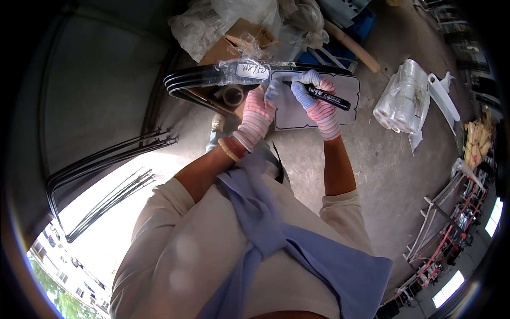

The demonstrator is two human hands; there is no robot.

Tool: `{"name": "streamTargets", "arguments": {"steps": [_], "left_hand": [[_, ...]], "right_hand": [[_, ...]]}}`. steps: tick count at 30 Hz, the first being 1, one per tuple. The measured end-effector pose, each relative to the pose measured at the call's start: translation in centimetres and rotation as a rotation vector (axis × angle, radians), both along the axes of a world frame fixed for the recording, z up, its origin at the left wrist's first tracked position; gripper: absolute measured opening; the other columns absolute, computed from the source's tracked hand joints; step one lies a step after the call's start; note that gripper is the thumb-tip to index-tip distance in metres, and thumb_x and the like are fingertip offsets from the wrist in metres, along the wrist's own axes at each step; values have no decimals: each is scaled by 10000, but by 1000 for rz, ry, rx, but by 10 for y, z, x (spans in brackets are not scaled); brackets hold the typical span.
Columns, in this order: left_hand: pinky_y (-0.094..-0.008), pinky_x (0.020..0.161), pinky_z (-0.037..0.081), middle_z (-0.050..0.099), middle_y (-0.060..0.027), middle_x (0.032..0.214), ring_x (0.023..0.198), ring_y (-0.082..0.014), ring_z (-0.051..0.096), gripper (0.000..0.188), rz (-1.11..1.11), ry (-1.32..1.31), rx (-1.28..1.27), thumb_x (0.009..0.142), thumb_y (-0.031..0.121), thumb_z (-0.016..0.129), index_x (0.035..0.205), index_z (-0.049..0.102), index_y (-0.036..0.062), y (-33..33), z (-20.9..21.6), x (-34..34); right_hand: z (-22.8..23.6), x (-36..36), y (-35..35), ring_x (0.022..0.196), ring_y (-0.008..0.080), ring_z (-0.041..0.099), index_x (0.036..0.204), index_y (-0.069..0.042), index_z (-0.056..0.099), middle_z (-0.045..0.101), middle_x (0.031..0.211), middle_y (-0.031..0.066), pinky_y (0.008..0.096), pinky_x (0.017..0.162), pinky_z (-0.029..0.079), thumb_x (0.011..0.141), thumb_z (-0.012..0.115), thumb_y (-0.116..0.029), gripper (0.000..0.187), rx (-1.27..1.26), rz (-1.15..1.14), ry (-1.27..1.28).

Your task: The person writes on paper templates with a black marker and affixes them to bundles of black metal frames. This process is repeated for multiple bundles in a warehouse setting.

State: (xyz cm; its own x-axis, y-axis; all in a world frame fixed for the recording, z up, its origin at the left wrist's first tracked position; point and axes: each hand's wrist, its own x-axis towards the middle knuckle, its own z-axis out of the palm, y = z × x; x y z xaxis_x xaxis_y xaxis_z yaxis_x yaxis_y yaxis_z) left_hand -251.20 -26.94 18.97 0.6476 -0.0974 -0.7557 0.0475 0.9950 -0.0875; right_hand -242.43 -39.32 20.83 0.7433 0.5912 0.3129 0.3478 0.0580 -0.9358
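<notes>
In the head view, the right hand [317, 100], in a striped glove, has its grip wrapped around a black marker [334, 99], tip pointing left over the white sheet [345, 90]; whether it touches is too small to tell. And here's the left hand [259, 110], also gloved, fingers at the sheet's left edge, right by that tip; pinching or merely pressing, I can't tell.

Just beyond, black metal tubes [183, 81] run across, crossed by clear film [227, 74] and carrying a handwritten label [253, 71]. Crowding the far side: an opened cardboard box [217, 52], plastic bags [194, 31] and a long cardboard tube [355, 49] slanting by blue crates [365, 24]. Out right, on the concrete floor [313, 159], sit film-wrapped rolls [405, 98], a slim white roll [444, 98] beside them. Over left, well apart, bent black rods [95, 159] lean out.
</notes>
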Motion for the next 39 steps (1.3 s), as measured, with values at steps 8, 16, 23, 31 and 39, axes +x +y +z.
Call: {"name": "streamTargets", "arguments": {"steps": [8, 16, 23, 31, 39], "left_hand": [[-154, 327, 282, 536, 23, 642, 400, -56, 397, 176, 1, 9, -82, 860, 235, 432, 845, 545, 101, 2, 2, 2], [-160, 338, 309, 510, 20, 601, 397, -63, 396, 208, -41, -38, -126, 843, 295, 452, 836, 545, 110, 8, -10, 2], [-166, 348, 333, 488, 17, 565, 394, -69, 395, 242, -74, -92, -183, 828, 348, 469, 828, 545, 117, 13, -23, -1], [-139, 312, 292, 510, 14, 613, 358, -54, 336, 180, -54, 10, -104, 855, 275, 445, 819, 523, 117, 10, -12, 3], [-136, 350, 363, 535, 13, 636, 417, -49, 418, 217, -59, -256, -155, 844, 298, 473, 934, 541, 113, 12, -28, -4]], "right_hand": [[-6, 5, -4, 559, 87, 530, 699, -63, 559, 578, 641, 11, 219, 552, 421, 690, 639, -98, 87, -17, -26, -2], [-8, 9, -3, 561, 89, 530, 703, -70, 561, 574, 644, 17, 227, 555, 423, 689, 638, -121, 93, -45, -43, 43], [3, 9, -3, 576, 64, 523, 711, -65, 558, 575, 652, 1, 218, 558, 420, 699, 644, -124, 105, -18, -54, 132], [-21, 18, -6, 567, 64, 504, 735, -52, 565, 580, 662, 21, 213, 562, 419, 691, 642, -104, 103, -121, -125, -131], [0, 21, -7, 560, 71, 506, 723, -51, 560, 571, 638, 20, 221, 547, 423, 701, 623, -94, 80, -16, -44, 121]]}}
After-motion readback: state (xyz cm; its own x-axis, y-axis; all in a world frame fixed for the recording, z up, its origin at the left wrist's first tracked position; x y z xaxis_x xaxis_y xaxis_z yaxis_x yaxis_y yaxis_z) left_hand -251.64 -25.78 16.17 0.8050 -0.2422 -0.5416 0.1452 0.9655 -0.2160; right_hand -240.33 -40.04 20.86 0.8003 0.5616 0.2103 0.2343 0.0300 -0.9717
